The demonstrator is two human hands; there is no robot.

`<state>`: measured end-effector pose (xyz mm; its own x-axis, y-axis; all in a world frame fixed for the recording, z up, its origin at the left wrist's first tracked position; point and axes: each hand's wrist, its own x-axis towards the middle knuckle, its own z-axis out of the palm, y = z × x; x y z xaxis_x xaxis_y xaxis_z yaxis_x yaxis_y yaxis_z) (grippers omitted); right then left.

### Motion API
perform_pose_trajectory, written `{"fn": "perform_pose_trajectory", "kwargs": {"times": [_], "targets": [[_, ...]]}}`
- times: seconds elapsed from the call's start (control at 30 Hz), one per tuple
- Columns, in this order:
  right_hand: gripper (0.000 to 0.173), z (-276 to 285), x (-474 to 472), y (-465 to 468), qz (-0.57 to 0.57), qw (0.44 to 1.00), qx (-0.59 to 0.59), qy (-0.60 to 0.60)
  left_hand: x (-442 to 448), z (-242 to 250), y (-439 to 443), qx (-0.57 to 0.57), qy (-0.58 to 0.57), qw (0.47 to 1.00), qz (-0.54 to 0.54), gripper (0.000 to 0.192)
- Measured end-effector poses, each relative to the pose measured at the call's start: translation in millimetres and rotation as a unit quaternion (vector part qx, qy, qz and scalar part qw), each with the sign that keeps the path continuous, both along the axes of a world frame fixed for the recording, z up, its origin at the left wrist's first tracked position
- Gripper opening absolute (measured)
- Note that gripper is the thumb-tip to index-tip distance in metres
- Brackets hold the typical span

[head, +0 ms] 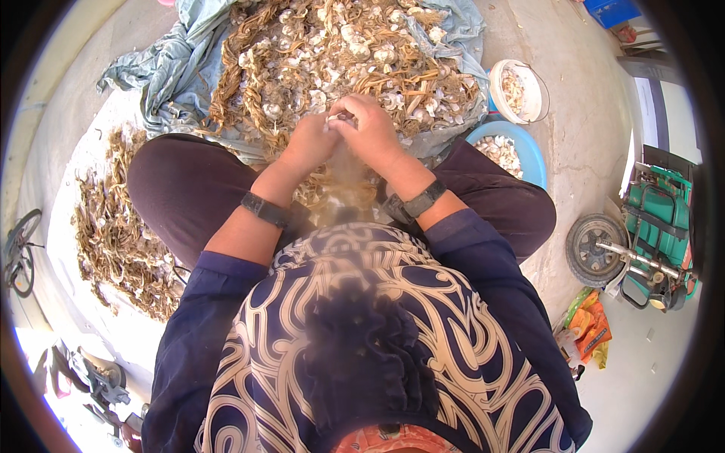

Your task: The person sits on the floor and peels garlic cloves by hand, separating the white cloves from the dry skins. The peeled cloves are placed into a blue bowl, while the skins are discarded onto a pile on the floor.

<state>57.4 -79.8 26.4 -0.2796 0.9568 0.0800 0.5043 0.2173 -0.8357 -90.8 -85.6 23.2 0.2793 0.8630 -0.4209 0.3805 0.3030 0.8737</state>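
My left hand [312, 137] and my right hand [367, 124] meet above my lap, fingertips together around a small pale piece of garlic [338, 118]. The fingers of both hands are bent over it, so its exact shape is partly hidden. Just beyond them spreads a heap of garlic bulbs, papery skins and braided dry stalks [317, 62], lying on a crumpled blue-grey cloth [170, 62]. To the right of the heap stand a white bucket [535, 93] with a wire handle and a light blue basin [532, 153], both holding garlic cloves.
Dry garlic stalks [122, 226] lie on a white sheet [65, 226] at left. At right stand a green wheeled machine [660, 226] and colourful plastic packaging [589, 328]. A bicycle [22, 252] is at far left, a blue container [612, 11] at top right.
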Motion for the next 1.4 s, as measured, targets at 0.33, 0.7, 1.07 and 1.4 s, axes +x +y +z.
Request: {"fn": "perform_pose_trajectory", "kwargs": {"times": [0.33,0.7,1.07,1.4], "targets": [[0.013,5.6,11.7,1.8,0.023,0.987,-0.148,0.056,0.5,7.6,-3.0,-0.091,-0.036,0.995,0.002,0.021],[0.015,-16.5,21.9,1.2,-0.108,0.903,-0.250,0.332,4.2,6.9,-0.7,-0.154,-0.052,0.987,0.001,0.021],[0.014,-65.0,131.0,21.4,-0.450,0.475,-0.315,0.688,4.5,-5.1,5.0,-0.171,-0.089,0.980,0.057,0.029],[0.034,3.8,237.9,79.9,-0.462,0.606,-0.120,0.636,14.9,5.8,7.1,-0.188,-0.161,0.963,0.106,0.023]]}}
